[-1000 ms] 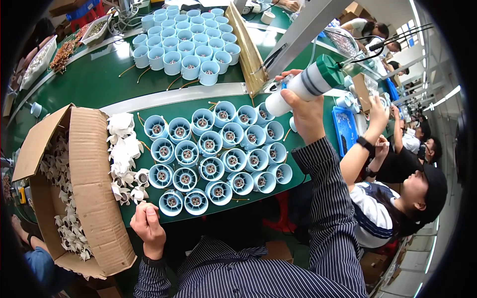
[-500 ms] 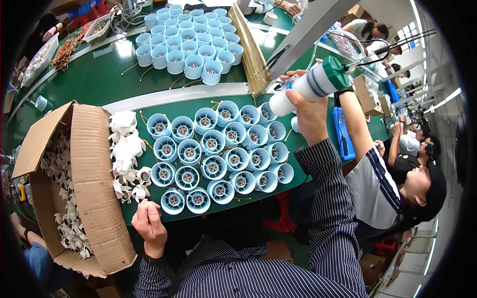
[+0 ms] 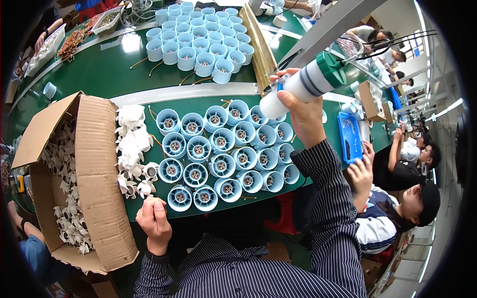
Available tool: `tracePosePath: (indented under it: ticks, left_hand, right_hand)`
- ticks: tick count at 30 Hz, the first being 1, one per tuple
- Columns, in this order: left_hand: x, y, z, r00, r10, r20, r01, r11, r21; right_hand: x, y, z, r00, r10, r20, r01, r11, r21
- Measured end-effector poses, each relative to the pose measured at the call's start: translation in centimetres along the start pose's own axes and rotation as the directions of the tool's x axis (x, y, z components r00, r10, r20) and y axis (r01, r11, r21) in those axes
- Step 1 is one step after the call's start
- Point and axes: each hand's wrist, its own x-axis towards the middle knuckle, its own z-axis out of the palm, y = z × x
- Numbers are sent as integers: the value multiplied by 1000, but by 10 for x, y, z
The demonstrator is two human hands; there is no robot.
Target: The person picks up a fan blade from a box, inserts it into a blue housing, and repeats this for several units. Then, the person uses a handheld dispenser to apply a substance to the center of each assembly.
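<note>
My right hand is wrapped round a white cylindrical corded tool, shaped like an electric screwdriver. It has a green end cap, dark bands and a blue part by my fingers; its tip is out of sight. It is held tilted above the right back corner of several light blue round housings, open side up with metal centres. Near the table's front edge, my left hand is closed, thumb against the fingers; whatever it may hold is hidden. Beside it lie white fan impellers in a heap.
At left, a cardboard box holds more impellers. Across a metal strip stand further blue housings with wires. A grey post rises behind the tool. To the right, a co-worker's hand is near a blue tray.
The tool and my right hand have shifted slightly left in the picture. The whole table view has slid a little right. The co-worker's arm has drawn back from beside my right hand.
</note>
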Motion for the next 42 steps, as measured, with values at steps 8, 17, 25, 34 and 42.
tracePosePath:
  ticks: [8, 17, 25, 34, 42]
  left_hand:
    - [1, 0, -1, 1000, 10, -3, -10, 1000, 2]
    - [1, -2, 0, 999, 38, -12, -38, 999, 33]
    - [0, -4, -2, 999, 32, -2, -32, 999, 31]
    - [0, -3, -2, 999, 38, 3, -38, 999, 26]
    - [0, -2, -3, 999, 33, 13, -33, 999, 23]
  right_hand:
    - [-2, 10, 1, 999, 35, -17, -35, 999, -6]
    - [-3, 12, 0, 1000, 25, -12, -24, 1000, 13]
    - [-3, 8, 1, 1000, 16, -16, -16, 1000, -2]
    - [1, -16, 15, 1000, 4, 19, -4, 1000, -3]
    - [14, -1, 41, 999, 0, 38, -3, 998, 66]
